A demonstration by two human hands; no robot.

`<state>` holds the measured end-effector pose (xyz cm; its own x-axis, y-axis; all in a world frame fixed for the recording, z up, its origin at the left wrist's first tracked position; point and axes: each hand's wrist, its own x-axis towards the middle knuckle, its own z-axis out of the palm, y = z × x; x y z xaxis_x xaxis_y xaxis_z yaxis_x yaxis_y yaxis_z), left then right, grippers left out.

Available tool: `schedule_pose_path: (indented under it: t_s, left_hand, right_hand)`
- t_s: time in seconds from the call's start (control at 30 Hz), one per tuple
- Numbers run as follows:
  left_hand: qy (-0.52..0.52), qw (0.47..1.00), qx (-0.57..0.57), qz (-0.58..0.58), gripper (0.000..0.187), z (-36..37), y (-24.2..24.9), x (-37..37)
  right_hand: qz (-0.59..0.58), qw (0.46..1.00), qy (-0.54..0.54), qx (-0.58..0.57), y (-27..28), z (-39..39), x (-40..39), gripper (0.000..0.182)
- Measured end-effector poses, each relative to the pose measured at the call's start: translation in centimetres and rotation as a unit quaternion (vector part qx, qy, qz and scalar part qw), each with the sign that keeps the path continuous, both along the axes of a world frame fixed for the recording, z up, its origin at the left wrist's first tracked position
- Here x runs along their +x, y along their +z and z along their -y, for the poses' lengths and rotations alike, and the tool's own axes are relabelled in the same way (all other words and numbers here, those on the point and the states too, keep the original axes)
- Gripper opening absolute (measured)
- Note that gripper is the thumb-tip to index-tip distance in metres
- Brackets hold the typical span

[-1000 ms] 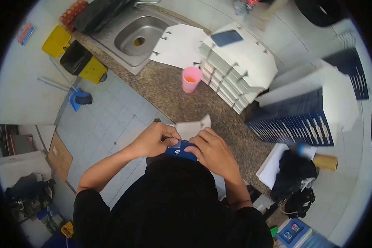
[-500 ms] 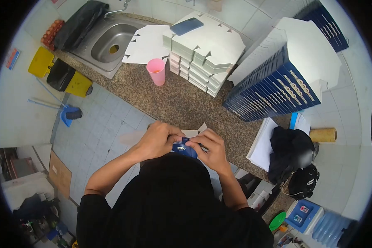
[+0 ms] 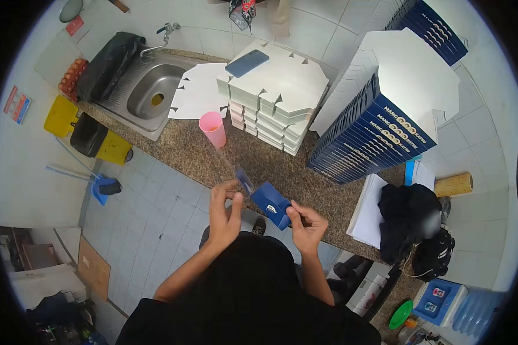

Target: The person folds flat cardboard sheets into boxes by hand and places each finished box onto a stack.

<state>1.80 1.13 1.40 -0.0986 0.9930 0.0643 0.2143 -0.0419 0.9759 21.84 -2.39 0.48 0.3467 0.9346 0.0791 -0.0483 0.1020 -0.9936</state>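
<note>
Box (image 3: 269,201) in right hand (image 3: 309,227), contents hidden

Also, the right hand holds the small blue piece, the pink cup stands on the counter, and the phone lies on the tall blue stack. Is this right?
The phone lies on the lower white stack, not the tall blue stack, as the head view shows. The right hand holds the small blue piece, and the pink cup stands on the counter.

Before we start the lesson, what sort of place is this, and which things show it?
Probably a small takeaway kitchen: a steel sink is set in the counter, and a tall stack of blue cartons reads "Katsu".
</note>
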Motion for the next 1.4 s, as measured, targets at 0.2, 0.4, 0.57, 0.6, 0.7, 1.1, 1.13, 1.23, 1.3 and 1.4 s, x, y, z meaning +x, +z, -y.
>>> schedule_pose_path:
  t_s: [0.2, 0.4, 0.57, 0.6, 0.7, 1.1, 1.13, 1.23, 1.3, 1.4]
  left_hand:
    - [-0.084, 0.984, 0.036, 0.154, 0.039, -3.5, -0.8, -0.4]
    - [-0.131, 0.958, -0.143, 0.212, 0.034, -5.3, -1.4, -0.4]
    - [-0.293, 0.955, 0.042, 0.022, 0.028, -5.5, 1.7, -0.2]
    - [-0.316, 0.947, 0.049, -0.021, 0.025, -5.2, 2.8, 0.0]
    - [-0.267, 0.960, -0.006, -0.079, 0.022, -4.7, 3.9, 0.8]
    - [-0.262, 0.962, -0.007, -0.072, 0.035, -4.6, 3.5, 0.8]
    - [-0.243, 0.967, 0.031, -0.070, 0.043, -4.1, 3.7, 0.8]
    - [-0.195, 0.938, 0.115, -0.262, 0.103, -1.4, 4.6, 1.4]
    - [-0.198, 0.921, 0.070, -0.327, 0.123, -0.2, -0.5, 0.9]
    - [-0.198, 0.950, 0.058, -0.237, 0.102, 1.1, -6.8, -2.1]
  right_hand:
    - [0.096, 0.994, 0.057, 0.020, 2.4, -0.8, 1.5, 0.013]
    - [0.134, 0.986, 0.099, 0.026, 4.1, -2.2, 2.1, 0.014]
    - [0.127, 0.980, 0.136, -0.064, 4.1, -2.8, 3.3, 0.014]
    - [0.129, 0.977, 0.159, -0.057, 4.1, -2.7, 3.5, 0.014]
    - [0.112, 0.980, 0.157, -0.043, 4.0, -2.9, 3.5, 0.014]
    - [0.197, 0.967, 0.158, -0.029, 6.3, -3.6, 2.9, 0.014]
    - [0.198, 0.968, 0.155, -0.027, 6.5, -3.7, 2.6, 0.014]
    - [0.235, 0.954, 0.184, -0.004, 6.2, -4.1, 0.0, 0.017]
    - [0.358, 0.886, 0.280, 0.090, 5.0, -4.1, -2.3, 0.021]
    - [0.459, 0.838, 0.170, 0.242, 7.1, -3.8, -4.0, 0.028]
